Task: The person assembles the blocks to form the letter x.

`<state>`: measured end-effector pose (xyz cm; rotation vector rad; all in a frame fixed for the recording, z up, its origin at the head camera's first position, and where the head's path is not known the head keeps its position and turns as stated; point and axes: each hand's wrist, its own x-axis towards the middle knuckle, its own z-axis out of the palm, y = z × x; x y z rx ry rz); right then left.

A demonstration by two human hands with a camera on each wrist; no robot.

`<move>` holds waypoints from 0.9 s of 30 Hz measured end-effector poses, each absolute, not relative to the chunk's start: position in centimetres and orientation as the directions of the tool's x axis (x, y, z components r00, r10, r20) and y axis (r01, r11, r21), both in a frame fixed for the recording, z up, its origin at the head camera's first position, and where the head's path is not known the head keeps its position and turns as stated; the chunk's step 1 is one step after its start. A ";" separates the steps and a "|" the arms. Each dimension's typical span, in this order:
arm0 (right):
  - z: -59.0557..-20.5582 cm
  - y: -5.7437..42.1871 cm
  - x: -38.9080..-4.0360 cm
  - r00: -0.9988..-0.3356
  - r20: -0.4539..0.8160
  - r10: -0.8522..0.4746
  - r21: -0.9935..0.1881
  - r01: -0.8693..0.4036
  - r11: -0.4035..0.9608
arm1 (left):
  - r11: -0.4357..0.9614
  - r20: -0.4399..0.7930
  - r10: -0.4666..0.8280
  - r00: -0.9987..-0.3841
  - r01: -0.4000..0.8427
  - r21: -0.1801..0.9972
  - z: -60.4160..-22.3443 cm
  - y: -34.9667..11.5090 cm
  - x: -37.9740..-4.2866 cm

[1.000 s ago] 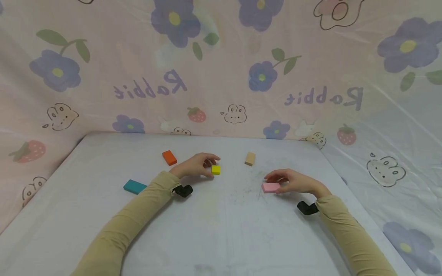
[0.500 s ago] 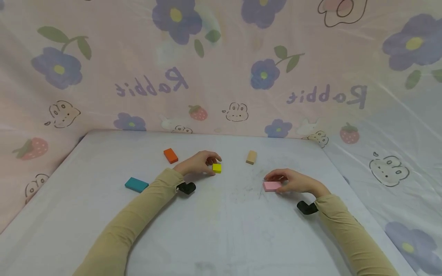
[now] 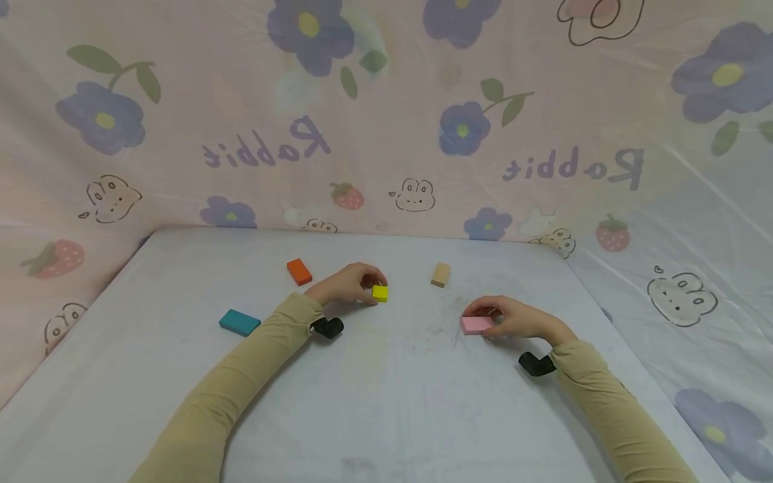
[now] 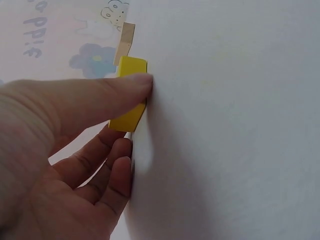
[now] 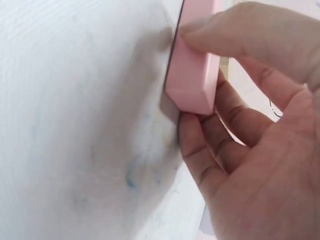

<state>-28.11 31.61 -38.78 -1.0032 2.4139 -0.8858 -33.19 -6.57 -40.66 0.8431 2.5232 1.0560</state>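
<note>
My left hand (image 3: 350, 283) pinches a small yellow block (image 3: 380, 294) near the middle of the table. In the left wrist view the thumb lies across the yellow block (image 4: 131, 67), and the other fingers curl beneath and behind it. To the right, my right hand (image 3: 516, 318) holds a pink rectangular block (image 3: 476, 326) low at the table top. The right wrist view shows the thumb pressed on the face of the pink block (image 5: 192, 75), with fingertips at its lower end. Parts of both blocks are hidden behind thumbs.
An orange block (image 3: 298, 272) lies behind the left wrist, and a teal block (image 3: 239, 322) lies left of the left forearm. A natural wood block (image 3: 441, 274) sits farther back, between the hands. Behind the white table (image 3: 386, 416) hangs a patterned curtain (image 3: 386, 100).
The left fingers have drawn in around the yellow block. The right hand stays at the pink block with little movement. The head view has shifted slightly.
</note>
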 end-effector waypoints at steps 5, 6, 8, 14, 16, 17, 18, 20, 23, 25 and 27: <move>-38.8 31.7 -28.0 -0.683 -0.091 -0.725 -0.664 -0.501 0.555 | 0.564 -0.029 0.609 -0.792 0.407 0.718 -40.7 -6.5 -33.3; -38.9 31.7 -27.9 -0.686 -0.090 -0.722 -0.662 -0.501 0.558 | 0.565 -0.028 0.608 -0.793 0.408 0.717 -40.7 -6.5 -33.3; -38.9 31.6 -27.8 -0.692 -0.087 -0.717 -0.657 -0.501 0.564 | 0.569 -0.027 0.605 -0.796 0.409 0.714 -40.8 -6.5 -33.3; -38.6 31.1 -27.8 -0.718 -0.071 -0.692 -0.637 -0.501 0.585 | 0.558 -0.013 0.605 -0.796 0.411 0.721 -40.8 -6.8 -33.1; -38.3 30.7 -27.9 -0.726 -0.070 -0.684 -0.637 -0.496 0.591 | 0.549 -0.006 0.610 -0.793 0.417 0.725 -40.6 -6.9 -33.0; -38.2 30.6 -28.0 -0.729 -0.065 -0.681 -0.635 -0.497 0.592 | 0.545 -0.004 0.612 -0.791 0.419 0.726 -40.5 -7.0 -32.9; -38.1 30.3 -28.1 -0.730 -0.062 -0.680 -0.635 -0.497 0.591 | 0.542 -0.001 0.616 -0.788 0.422 0.727 -40.5 -7.0 -32.9; -37.8 29.8 -28.2 -0.725 -0.049 -0.687 -0.637 -0.507 0.581 | 0.536 0.003 0.620 -0.784 0.427 0.729 -40.4 -7.1 -32.8; -37.6 29.0 -28.3 -0.723 -0.022 -0.690 -0.640 -0.520 0.566 | 0.527 0.014 0.627 -0.779 0.437 0.729 -40.4 -7.2 -32.8; -37.5 28.4 -28.4 -0.725 -0.006 -0.689 -0.642 -0.525 0.558 | 0.520 0.020 0.631 -0.776 0.442 0.731 -40.4 -7.2 -32.7; -37.6 27.9 -28.4 -0.725 0.007 -0.688 -0.643 -0.530 0.552 | 0.513 0.026 0.634 -0.773 0.445 0.734 -40.3 -7.3 -32.5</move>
